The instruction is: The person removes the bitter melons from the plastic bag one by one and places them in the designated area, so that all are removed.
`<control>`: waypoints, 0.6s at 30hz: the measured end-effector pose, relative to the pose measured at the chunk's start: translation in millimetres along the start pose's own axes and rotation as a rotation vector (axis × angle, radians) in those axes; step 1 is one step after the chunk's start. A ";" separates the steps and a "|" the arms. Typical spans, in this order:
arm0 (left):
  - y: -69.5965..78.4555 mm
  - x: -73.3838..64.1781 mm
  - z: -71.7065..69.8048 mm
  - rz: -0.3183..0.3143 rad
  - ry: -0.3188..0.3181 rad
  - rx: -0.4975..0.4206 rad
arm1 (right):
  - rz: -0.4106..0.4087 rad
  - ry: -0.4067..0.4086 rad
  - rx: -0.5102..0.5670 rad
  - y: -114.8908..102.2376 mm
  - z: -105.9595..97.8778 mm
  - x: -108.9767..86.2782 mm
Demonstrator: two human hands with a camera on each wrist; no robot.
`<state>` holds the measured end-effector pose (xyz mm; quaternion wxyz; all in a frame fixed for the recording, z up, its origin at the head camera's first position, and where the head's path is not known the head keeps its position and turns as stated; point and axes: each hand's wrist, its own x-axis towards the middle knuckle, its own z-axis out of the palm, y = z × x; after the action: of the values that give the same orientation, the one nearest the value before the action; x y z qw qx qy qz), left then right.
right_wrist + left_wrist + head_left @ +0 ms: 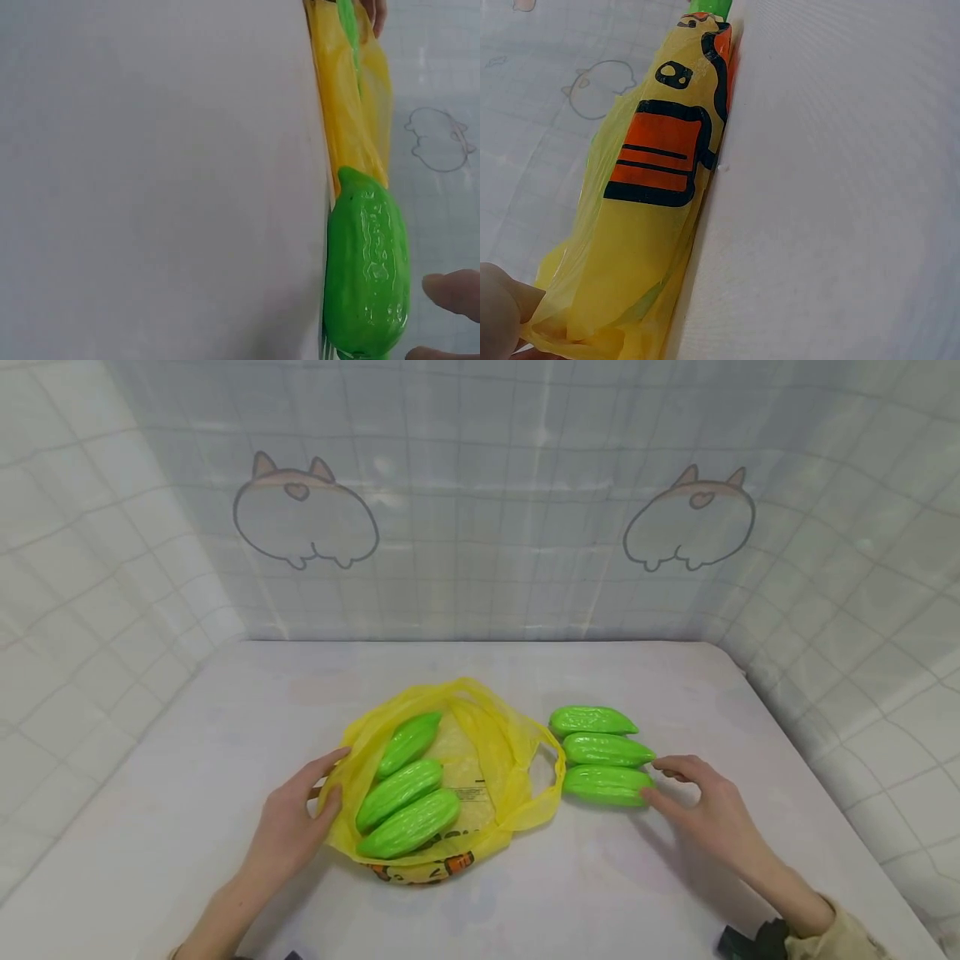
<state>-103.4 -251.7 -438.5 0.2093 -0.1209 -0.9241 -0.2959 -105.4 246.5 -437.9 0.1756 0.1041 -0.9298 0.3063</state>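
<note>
A yellow plastic bag (498, 752) lies open in the middle of the table, and part of its orange and black print shows in the left wrist view. Three shiny green bitter melons (408, 825) rest inside it, side by side. My left hand (296, 818) pinches the bag's left edge between thumb and fingers. Right of the bag, three more bitter melons (607, 785) lie in a stack of rows, stems toward different sides. My right hand (705, 810) is at their right ends, thumb by the nearest one, its fingers loosely bent and not wrapped round any melon.
A white table (480, 914) carries everything. Behind it hangs a pale grid-patterned curtain (480, 527) with two cartoon animal drawings, and similar grid walls (862, 568) rise on both sides. The bag's handle loop (558, 768) reaches close to the melon row.
</note>
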 end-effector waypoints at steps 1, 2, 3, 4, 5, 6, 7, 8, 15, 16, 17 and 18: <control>0.1 0.0 0.1 0.000 -0.001 0.001 | -0.002 0.006 -0.003 -0.7 -0.7 0.5; 0.1 0.0 0.1 0.000 -0.001 0.001 | -0.005 0.010 0.000 -1.6 -1.7 1.0; 0.2 0.0 0.1 -0.001 -0.001 0.002 | -0.007 0.012 0.005 -2.5 -2.4 1.5; 0.3 -0.1 0.3 -0.001 -0.001 0.003 | -0.009 0.013 0.007 -3.5 -3.1 2.0; 0.4 -0.1 0.5 -0.003 -0.002 0.004 | -0.009 0.014 0.012 -4.4 -3.5 2.4; 0.6 -0.1 0.6 -0.004 -0.003 0.005 | -0.011 0.016 0.016 -5.5 -4.0 2.9; 0.8 -0.1 0.4 -0.004 -0.003 0.005 | -0.012 0.018 0.021 -6.9 -4.4 3.4; 1.2 -0.1 0.3 -0.003 -0.004 0.006 | -0.017 0.021 0.025 -8.3 -4.5 4.1; 2.5 0.8 -0.6 0.004 0.000 0.009 | -0.045 0.026 0.030 -21.6 -0.4 9.6; 2.6 0.8 -0.7 0.004 -0.002 0.011 | -0.046 0.020 0.035 -23.9 0.7 10.3; 2.6 0.7 -0.8 0.005 -0.003 0.013 | -0.047 0.015 0.043 -26.1 1.8 11.0; 2.6 0.6 -0.8 0.004 -0.004 0.014 | -0.052 0.010 0.050 -28.5 3.0 12.0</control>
<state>-102.8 -250.0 -436.3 0.2088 -0.1218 -0.9263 -0.2890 -108.6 221.2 -420.3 0.1856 0.1308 -0.9179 0.3253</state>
